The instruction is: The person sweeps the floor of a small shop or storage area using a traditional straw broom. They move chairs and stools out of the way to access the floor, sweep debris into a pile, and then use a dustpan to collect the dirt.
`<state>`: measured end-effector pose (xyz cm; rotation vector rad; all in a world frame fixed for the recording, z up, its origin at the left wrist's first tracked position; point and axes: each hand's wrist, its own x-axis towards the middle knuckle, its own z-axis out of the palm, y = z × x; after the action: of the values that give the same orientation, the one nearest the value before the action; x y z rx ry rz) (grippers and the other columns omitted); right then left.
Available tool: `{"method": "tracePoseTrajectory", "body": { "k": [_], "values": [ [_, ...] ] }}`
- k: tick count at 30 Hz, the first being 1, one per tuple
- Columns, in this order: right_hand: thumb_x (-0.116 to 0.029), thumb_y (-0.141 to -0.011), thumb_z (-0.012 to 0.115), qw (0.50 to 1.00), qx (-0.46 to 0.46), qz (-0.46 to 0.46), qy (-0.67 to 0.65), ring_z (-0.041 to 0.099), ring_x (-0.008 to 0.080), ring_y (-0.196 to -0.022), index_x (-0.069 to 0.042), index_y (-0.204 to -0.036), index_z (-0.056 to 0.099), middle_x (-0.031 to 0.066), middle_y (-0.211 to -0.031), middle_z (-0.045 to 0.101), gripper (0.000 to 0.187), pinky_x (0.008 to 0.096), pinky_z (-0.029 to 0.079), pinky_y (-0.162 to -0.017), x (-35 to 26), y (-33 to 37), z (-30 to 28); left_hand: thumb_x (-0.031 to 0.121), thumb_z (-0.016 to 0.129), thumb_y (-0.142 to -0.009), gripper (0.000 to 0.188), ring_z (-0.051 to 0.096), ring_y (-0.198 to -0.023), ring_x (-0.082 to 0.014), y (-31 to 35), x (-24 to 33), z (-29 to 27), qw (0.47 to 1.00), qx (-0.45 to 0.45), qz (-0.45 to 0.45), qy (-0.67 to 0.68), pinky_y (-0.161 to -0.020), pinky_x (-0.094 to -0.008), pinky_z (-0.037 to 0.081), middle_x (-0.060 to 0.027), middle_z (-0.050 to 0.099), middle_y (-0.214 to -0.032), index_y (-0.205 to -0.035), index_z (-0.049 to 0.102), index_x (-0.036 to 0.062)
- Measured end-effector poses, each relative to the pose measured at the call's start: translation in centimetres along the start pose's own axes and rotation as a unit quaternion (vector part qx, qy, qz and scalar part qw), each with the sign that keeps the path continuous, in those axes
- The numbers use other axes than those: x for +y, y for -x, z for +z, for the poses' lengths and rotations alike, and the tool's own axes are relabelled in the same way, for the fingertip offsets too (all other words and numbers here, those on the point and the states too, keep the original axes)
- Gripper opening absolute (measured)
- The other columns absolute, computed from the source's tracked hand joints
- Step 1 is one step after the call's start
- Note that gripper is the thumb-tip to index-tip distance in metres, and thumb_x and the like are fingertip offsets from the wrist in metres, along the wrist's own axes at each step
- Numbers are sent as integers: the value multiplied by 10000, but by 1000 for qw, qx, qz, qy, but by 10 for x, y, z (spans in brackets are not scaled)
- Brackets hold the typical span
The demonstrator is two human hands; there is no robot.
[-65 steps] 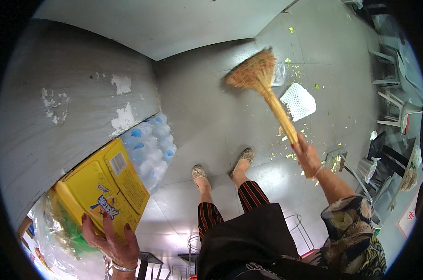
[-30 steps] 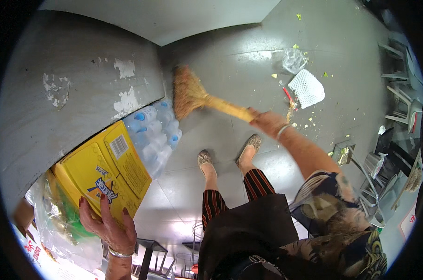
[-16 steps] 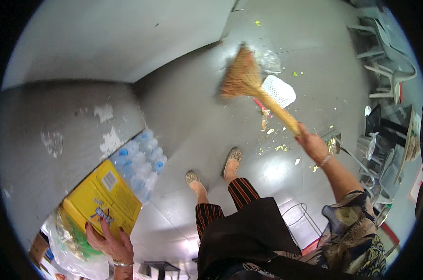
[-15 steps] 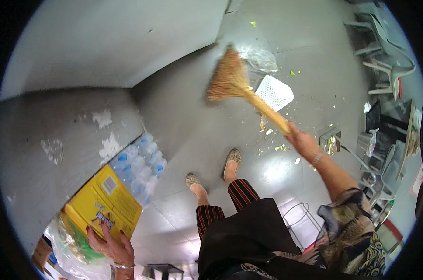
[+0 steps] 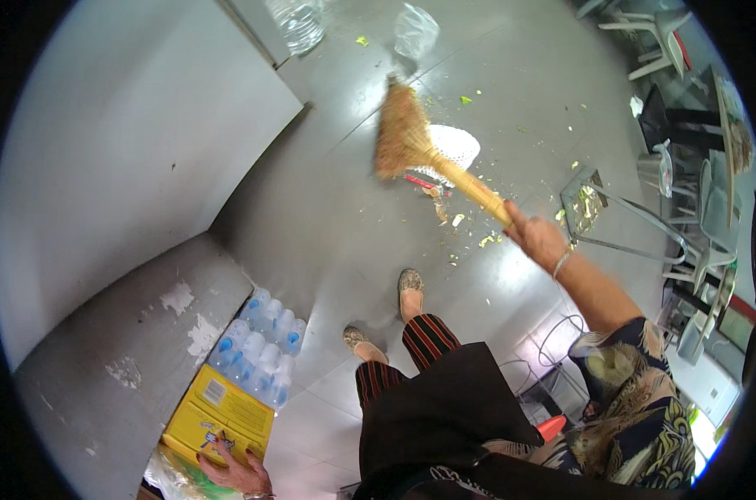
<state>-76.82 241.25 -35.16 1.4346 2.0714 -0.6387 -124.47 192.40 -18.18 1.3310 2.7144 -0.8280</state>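
Observation:
My right hand (image 5: 535, 240) is closed round the yellow handle of a straw broom (image 5: 470, 190), its bristles blurred low over the floor. Behind the broom lies a white mesh piece (image 5: 457, 146), partly covered by it. A thin red strip (image 5: 424, 182) and brownish scraps (image 5: 440, 208) lie beside them. At the lower left, my left hand (image 5: 238, 477) rests with fingers spread on a yellow box (image 5: 228, 412), not gripping it. Right of the broom, a metal dustpan (image 5: 586, 204) with a long handle holds green and yellow scraps.
A pack of water bottles (image 5: 257, 350) stands against a grey block with peeling paint (image 5: 120, 367). A white panel (image 5: 145, 150) bounds the left. A clear plastic bag (image 5: 415, 33) and a large bottle (image 5: 299, 29) are farther off. Chairs (image 5: 653, 37) line the right.
The view has shifted, bringing the whole dustpan and a large bottle into sight. The broom now overlaps the white mesh, and the red strip shows. The clear bag lies farther from the bristles.

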Motion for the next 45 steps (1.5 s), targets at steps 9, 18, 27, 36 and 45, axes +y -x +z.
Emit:
{"method": "tracePoseTrajectory", "body": {
  "k": [9,18,27,36,45],
  "values": [
    [-427,-927,525,983,-182,-3,-4,651,308,-887,-262,-1354,400,129,-910,650,475,419,525,-696,-61,23,58,697,586,-774,799,508,-1027,-534,-14,4,-19,983,58,145,-94,-785,-604,475,-377,461,-1204,-1356,489,158],
    [-371,-916,558,988,-3,150,-21,649,345,-798,-223,-1352,363,178,-1008,625,501,425,528,-637,-4,114,11,456,678,-789,722,430,-1218,-474,-47,6,-39,974,-134,110,145,-991,-543,376,-280,468,-1333,-1353,459,61],
    [-354,-744,739,556,-133,289,-768,639,196,-586,7,-870,625,122,-692,640,400,350,526,-545,-88,287,145,281,564,-907,530,505,-1173,-403,-262,185,-87,828,-116,471,280,-1004,-450,392,-274,528,-1265,-1300,460,-59],
    [-336,-761,702,507,80,590,-623,661,306,-705,35,-957,549,193,-764,645,447,419,525,-635,-22,310,250,98,641,-861,597,556,-1076,-240,-243,482,-224,768,-221,478,364,-809,-312,465,-175,548,-1218,-1392,377,34],
    [-156,-884,520,352,183,666,-632,604,419,-1029,19,-1057,532,292,-1044,624,246,483,514,-838,208,170,278,120,550,-931,540,560,-963,-146,-145,832,-297,621,-255,658,339,-832,-276,472,-99,591,-1080,-1401,338,-38]
  ]
}}
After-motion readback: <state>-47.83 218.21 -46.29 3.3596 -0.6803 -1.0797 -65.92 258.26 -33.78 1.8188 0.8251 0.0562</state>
